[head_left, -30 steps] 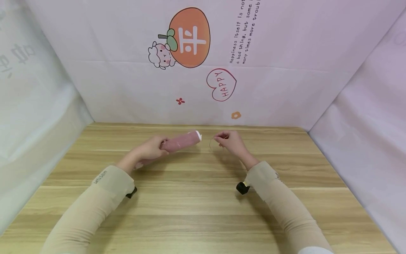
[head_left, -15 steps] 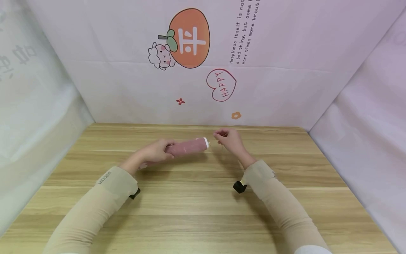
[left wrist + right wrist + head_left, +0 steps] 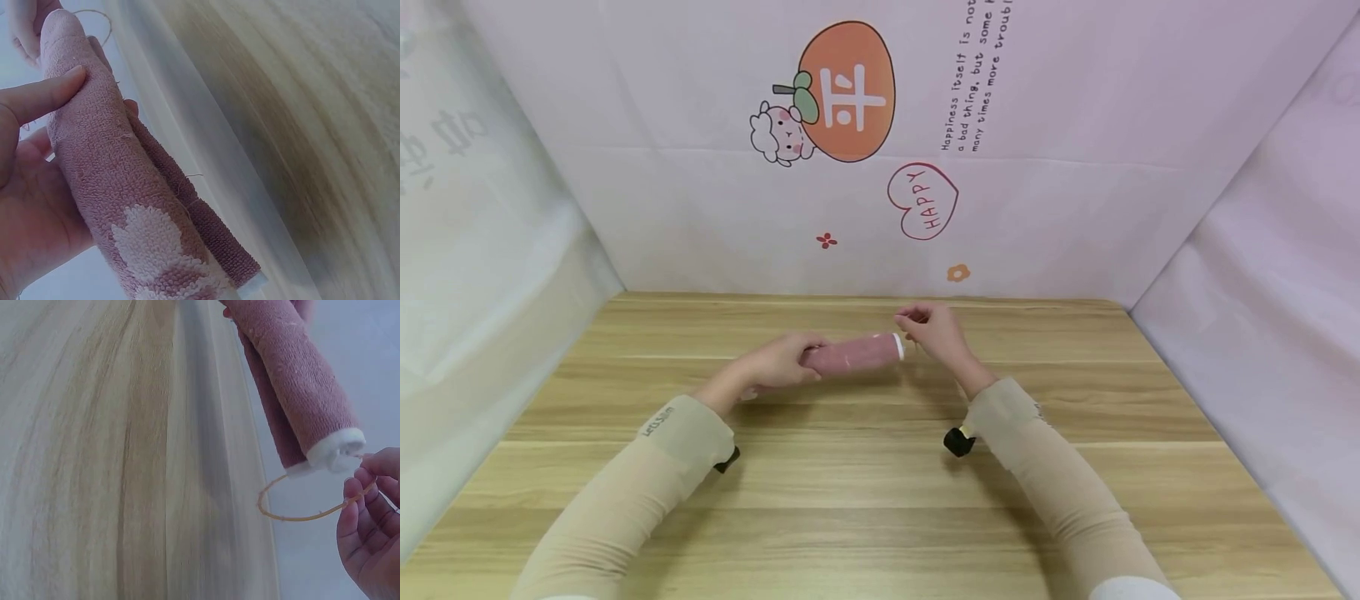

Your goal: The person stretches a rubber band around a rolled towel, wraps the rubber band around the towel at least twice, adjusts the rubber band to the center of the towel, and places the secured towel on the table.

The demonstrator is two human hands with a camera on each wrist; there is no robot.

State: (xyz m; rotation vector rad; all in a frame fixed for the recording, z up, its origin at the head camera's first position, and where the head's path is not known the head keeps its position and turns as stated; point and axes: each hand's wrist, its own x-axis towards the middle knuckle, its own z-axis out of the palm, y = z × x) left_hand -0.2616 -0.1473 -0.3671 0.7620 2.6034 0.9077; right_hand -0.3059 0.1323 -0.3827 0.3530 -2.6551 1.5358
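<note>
My left hand (image 3: 782, 360) grips a rolled pink towel (image 3: 853, 355) round its middle, thumb lying along the top of the roll. The towel has a white-edged end pointing right and a white patterned patch that shows in the left wrist view. Just off that white end, my right hand (image 3: 375, 519) pinches a thin yellow rubber band (image 3: 300, 518) between thumb and fingers. The band hangs as a loose loop, and in the right wrist view its far side passes close by the towel's white edge. A loose flap of the towel (image 3: 212, 228) runs alongside the roll.
Both hands are over a wooden table (image 3: 850, 475). A white printed cloth (image 3: 1037, 225) stands behind it, with more white cloth at both sides. A black wrist camera (image 3: 958, 442) sits below the right cuff.
The left hand has carried the towel to the right and slightly nearer, its white end now close to the right hand. The right hand has shifted slightly left with the band.
</note>
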